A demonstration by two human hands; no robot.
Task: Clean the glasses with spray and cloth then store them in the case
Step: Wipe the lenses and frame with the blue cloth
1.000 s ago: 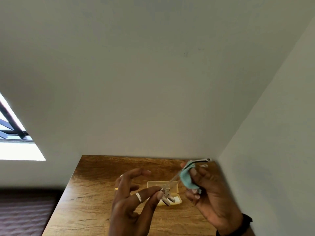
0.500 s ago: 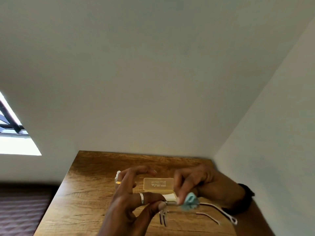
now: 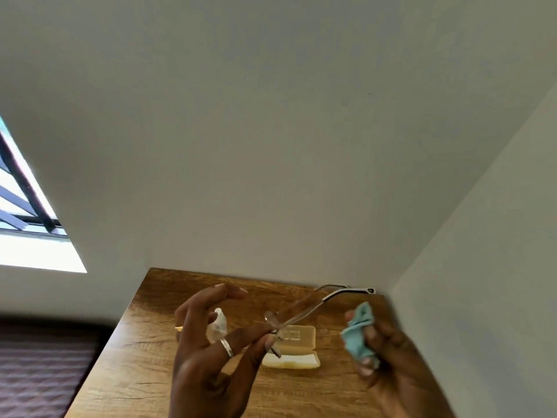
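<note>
My left hand (image 3: pixel 211 354) pinches the thin clear glasses (image 3: pixel 304 312) at the bridge between thumb and finger, holding them above the table. Their temple arms point up and right toward the wall corner. My right hand (image 3: pixel 388 366) is closed around a crumpled teal cloth (image 3: pixel 358 333), apart from the glasses and to their right. The pale yellow case (image 3: pixel 298 348) lies open on the wooden table (image 3: pixel 144 372) below the glasses. A small clear spray bottle (image 3: pixel 218 325) stands behind my left fingers, partly hidden.
The table fits into a corner, with a white wall behind it and another on the right. Its left edge drops off to a dark patterned surface (image 3: pixel 39 369). A bright window (image 3: pixel 27 224) is at the far left.
My right hand with the cloth has come off the lens and moved right. The glasses have swung so their arms point up and right instead of lying low to the right.
</note>
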